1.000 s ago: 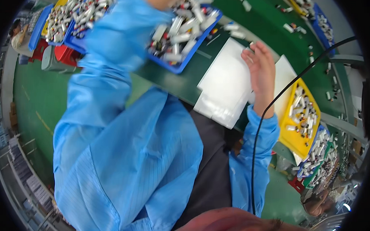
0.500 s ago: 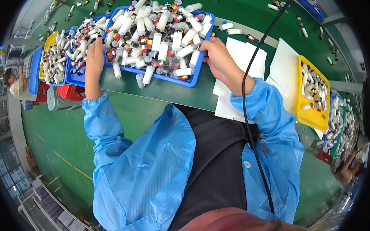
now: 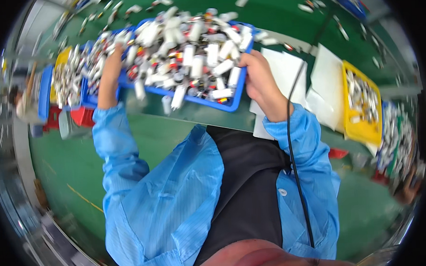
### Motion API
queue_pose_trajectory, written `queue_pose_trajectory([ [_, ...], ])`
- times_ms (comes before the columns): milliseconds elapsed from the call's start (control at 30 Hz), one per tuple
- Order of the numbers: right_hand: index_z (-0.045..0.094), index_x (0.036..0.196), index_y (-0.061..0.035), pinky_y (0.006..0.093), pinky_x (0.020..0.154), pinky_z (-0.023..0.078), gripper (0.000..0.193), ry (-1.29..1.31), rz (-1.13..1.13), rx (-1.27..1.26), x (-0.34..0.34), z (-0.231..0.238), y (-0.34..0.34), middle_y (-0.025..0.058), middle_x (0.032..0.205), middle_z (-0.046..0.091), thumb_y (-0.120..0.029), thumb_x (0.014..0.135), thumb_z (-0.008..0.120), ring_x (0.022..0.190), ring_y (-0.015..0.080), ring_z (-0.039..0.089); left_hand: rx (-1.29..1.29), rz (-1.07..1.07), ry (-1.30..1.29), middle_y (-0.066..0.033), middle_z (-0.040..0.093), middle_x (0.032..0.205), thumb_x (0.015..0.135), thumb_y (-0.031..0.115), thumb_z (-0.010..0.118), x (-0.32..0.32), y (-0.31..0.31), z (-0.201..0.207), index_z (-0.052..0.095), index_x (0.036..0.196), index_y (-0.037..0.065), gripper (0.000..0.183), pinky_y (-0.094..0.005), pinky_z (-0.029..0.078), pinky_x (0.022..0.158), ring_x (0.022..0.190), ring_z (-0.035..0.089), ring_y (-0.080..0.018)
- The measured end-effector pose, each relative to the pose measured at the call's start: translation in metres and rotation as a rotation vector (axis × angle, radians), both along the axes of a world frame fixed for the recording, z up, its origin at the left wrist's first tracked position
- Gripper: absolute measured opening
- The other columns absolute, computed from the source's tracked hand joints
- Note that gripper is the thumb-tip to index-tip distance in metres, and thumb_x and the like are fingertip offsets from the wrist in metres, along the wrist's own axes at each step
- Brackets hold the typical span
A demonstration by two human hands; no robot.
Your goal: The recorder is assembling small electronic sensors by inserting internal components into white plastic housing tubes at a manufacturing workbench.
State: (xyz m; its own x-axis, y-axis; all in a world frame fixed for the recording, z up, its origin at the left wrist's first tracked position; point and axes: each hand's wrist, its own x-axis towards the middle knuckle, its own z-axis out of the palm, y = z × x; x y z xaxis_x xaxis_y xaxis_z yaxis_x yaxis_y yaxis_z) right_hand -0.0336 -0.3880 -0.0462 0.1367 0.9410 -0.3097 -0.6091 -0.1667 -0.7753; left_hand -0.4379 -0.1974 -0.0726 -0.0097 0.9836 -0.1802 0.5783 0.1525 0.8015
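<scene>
A blue plastic bin [image 3: 216, 104] is heaped with white cylindrical parts [image 3: 197, 67], among them pieces with red and yellow bands and dark round ends. Its right wall is gripped by my right hand [image 3: 264, 84], thumb over the rim and the other fingers mostly hidden. My left hand [image 3: 110, 73] is closed at the left side of the same bin, its fingertips blurred and partly lost against the parts. A few white pieces overhang the front rim, and a clear-ended piece [image 3: 167, 105] is just in front of it.
Another filled blue bin [image 3: 90, 96] and a yellow bin [image 3: 61, 56] stand left. White sheets [image 3: 283, 67] lie right of my right hand, with a yellow tray [image 3: 363, 127] of parts beyond. A black cable [image 3: 294, 163] hangs before my right arm. Loose parts lie on the far green surface.
The blue bin has shifted slightly toward me and to the right, both hands moving with it. The view has shifted a little, and the picture is now blurred.
</scene>
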Motion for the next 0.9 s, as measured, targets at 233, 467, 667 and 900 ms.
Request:
queue_pose_trajectory([
  [233,0.063,0.100,0.0021,0.0416,0.079,0.050,0.038,-0.106,-0.299,0.120,0.000,-0.008,-0.020,0.0181,0.097,0.064,-0.015,0.067,0.070,0.090,0.0281,0.062,0.146,0.016,-0.165,-0.0111,0.057,0.136,0.102,0.053,0.043,0.074,-0.091,0.099,0.049,0.141,0.001,0.065,-0.0360,0.041,0.104,0.123,0.053,-0.0237],
  [467,0.058,0.087,-0.0033,0.0356,0.070,0.047,0.025,-0.201,-0.601,0.111,0.022,0.029,-0.112,0.0120,0.085,0.060,-0.015,0.068,0.068,0.081,0.0220,0.059,0.095,-0.296,-0.229,-0.0150,0.056,0.136,0.104,0.053,0.036,0.119,-0.058,0.146,0.049,0.140,-0.001,0.066,-0.0383,0.040,0.104,0.122,0.055,-0.0244],
  [667,0.060,0.098,0.0016,0.0306,0.067,0.050,0.026,-0.133,-0.803,0.202,0.079,0.044,-0.222,0.0086,0.087,0.061,-0.005,0.073,0.063,0.077,0.0151,0.059,0.062,-0.602,-0.274,-0.0151,0.058,0.135,0.106,0.048,0.035,0.237,-0.085,0.153,0.049,0.142,-0.001,0.062,-0.0364,0.037,0.108,0.123,0.054,-0.0244],
  [900,0.057,0.109,0.0039,0.0346,0.073,0.055,0.036,-0.044,-1.085,0.226,0.103,0.041,-0.374,0.0111,0.093,0.062,-0.001,0.073,0.055,0.080,0.0187,0.063,0.126,-1.021,-0.209,-0.0124,0.060,0.132,0.104,0.040,0.045,0.376,-0.189,0.156,0.054,0.138,0.001,0.053,-0.0314,0.041,0.104,0.120,0.057,-0.0191],
])
